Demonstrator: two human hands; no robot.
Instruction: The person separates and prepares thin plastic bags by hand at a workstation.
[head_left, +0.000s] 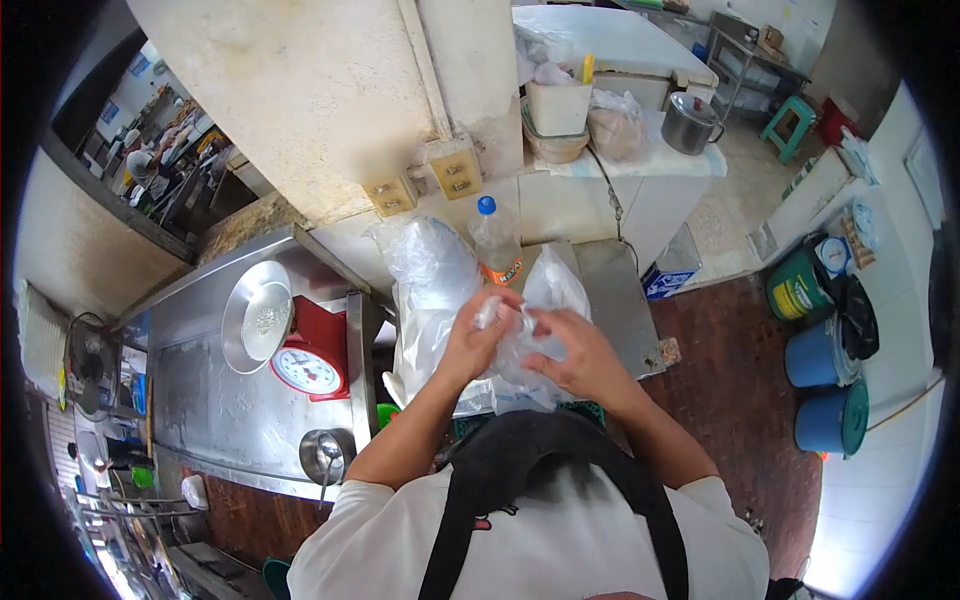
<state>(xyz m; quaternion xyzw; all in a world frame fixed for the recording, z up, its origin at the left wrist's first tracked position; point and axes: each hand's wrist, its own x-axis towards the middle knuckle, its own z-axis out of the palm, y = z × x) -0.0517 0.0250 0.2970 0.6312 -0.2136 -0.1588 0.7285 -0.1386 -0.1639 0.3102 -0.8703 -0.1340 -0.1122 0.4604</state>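
A clear plastic bag is between my two hands, close in front of my apron. My left hand is closed on its gathered top, a bit of plastic poking out by the thumb. On the bag's other side is my right hand, its fingers curled in at the plastic and its thumb a little apart. Just beyond my hands stand a bottle with a blue cap and orange label, and a filled white bag. A large bundle of clear plastic lies left of the bottle.
To the left, a red scale with a metal pan sits on a steel counter, near a steel pot with a ladle. A lidded pot stands on a ledge behind. Blue buckets line the right wall.
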